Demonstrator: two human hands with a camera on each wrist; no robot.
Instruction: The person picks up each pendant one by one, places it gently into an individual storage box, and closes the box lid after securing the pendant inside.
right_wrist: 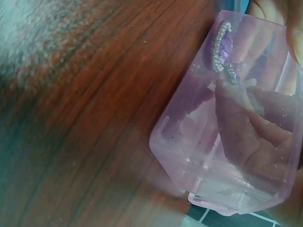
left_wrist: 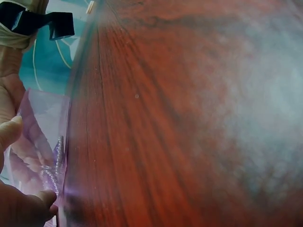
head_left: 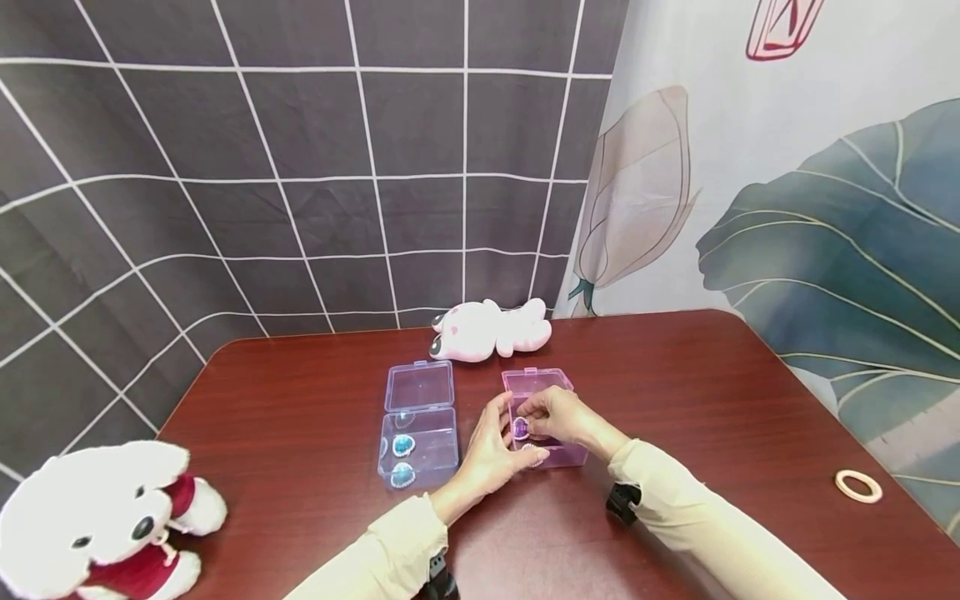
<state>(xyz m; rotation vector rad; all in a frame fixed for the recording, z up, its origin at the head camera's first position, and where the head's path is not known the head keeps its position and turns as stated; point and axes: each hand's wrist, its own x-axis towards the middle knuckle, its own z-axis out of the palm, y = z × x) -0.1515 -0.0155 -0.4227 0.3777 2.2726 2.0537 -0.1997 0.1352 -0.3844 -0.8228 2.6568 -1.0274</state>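
A clear pink plastic box (head_left: 567,457) stands on the table, its lid (head_left: 536,380) tipped back. My left hand (head_left: 487,454) grips its left side, thumb along the front and fingers by the left wall. My right hand (head_left: 562,415) reaches inside with bent fingers and pinches a purple gem (head_left: 521,428) with a beaded rim. A second beaded-rim gem (head_left: 534,455) shows by my left thumb. Through the box wall in the right wrist view, a purple gem (right_wrist: 226,49) leans near the right fingertips (right_wrist: 226,92).
Left of the pink box, a clear blue box (head_left: 431,458) lies open with several blue gems (head_left: 403,445). A white and pink toy (head_left: 491,331) lies behind them. A white plush dog (head_left: 105,517) sits at the left, and a wooden ring (head_left: 858,497) lies at the right edge.
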